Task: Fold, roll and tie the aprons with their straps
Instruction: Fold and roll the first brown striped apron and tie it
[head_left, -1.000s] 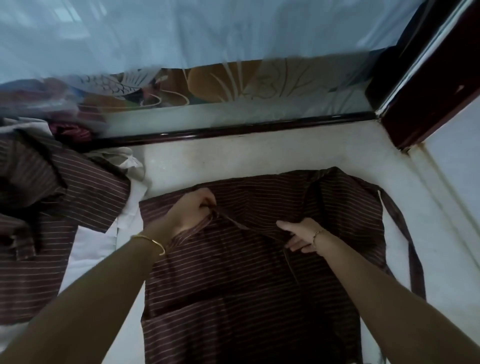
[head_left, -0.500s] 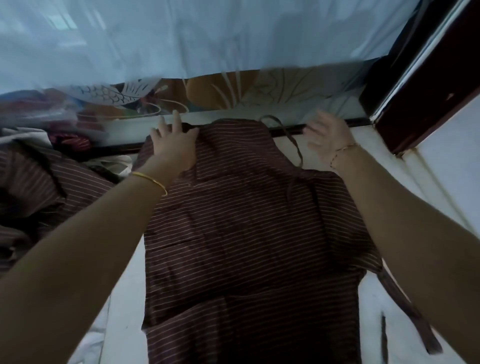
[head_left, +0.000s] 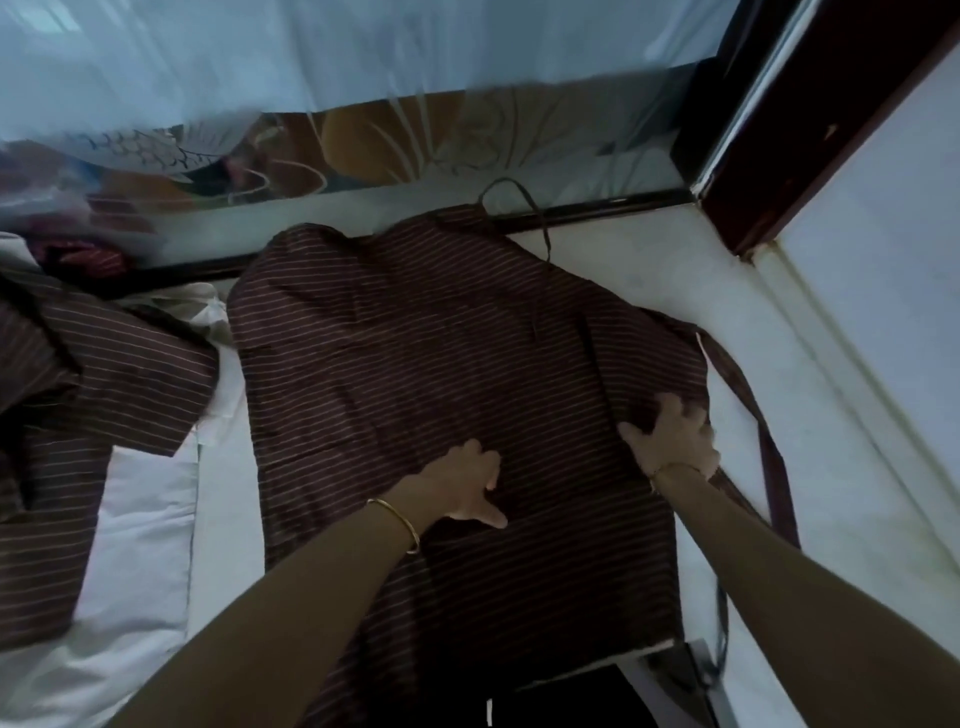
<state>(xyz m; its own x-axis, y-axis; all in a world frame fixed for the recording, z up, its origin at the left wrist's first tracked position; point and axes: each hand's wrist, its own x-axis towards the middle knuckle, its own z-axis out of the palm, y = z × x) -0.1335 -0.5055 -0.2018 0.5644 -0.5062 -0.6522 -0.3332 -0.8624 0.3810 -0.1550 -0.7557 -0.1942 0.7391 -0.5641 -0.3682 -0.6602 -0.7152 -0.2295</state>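
A dark brown apron (head_left: 441, 364) with thin pale stripes is lying spread flat on the pale floor (head_left: 831, 467), its bib end pointing away from the person and reaching the dark sill (head_left: 597, 213) under a patterned glass panel (head_left: 415, 140). The neck loop (head_left: 511, 189) is resting over that sill, and a waist strap (head_left: 769, 447) is trailing from the apron's right edge down along the floor beside the right forearm. The left hand (head_left: 462, 486) is resting on the middle of the apron with the thumb sticking out to the side and the fingers bent under at the knuckles; whether it is pinching the cloth or only pressing on it is not showing clearly. The right hand (head_left: 670, 436) is lying on the apron close to its right edge, fingers spread fairly wide and pressing the cloth, holding nothing. A gold bangle (head_left: 397, 522) is sitting on the left wrist and a thin bracelet (head_left: 670, 467) on the right. To the left, more striped aprons (head_left: 104, 374) are lying crumpled, partly over a white cloth (head_left: 140, 519). A sheer curtain (head_left: 363, 52) is hanging above, and a dark door frame (head_left: 831, 104) is standing at the upper right.
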